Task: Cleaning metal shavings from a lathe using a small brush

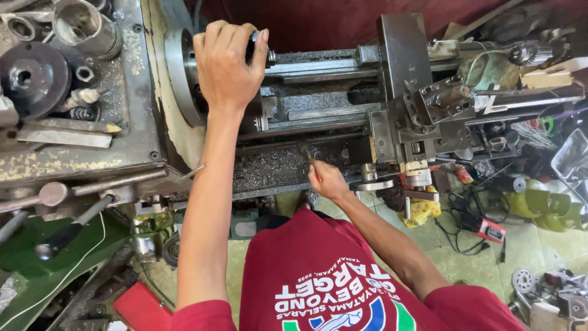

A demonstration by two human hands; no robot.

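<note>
So this is an old grey metal lathe (343, 116) seen from above, and I'll place everything off the big round steel chuck (180, 73) at its head end.

The left hand (228, 64) sits right over the chuck, fingers curled shut around a dark knob-like part (254, 44) just beside it. My guess is it's steadying or turning that part, since the grip wraps over the top rather than pinching from the side. The left arm runs almost dead straight up from the shoulder, wrist in line, palm down.

The right hand (327, 179) is further along from the chuck, on the near side of the bed, closed on a thin red-handled tool (315, 167) (a small brush or pick, can't tell which). Its tip points into the dark chip tray full of metal shavings (275, 165) just below the chuck. That elbow is bent and tucked, forearm angled in, which looks like a light fingertip hold for fine poking.

Well away from the chuck, past the grey tool-post carriage (422, 104), a yellow rag (422, 211) hangs near the tiled floor (527, 245). On the chuck's other side, loose steel sleeves and a black pulley (30, 76) rest on the headstock surface (122, 141).
</note>
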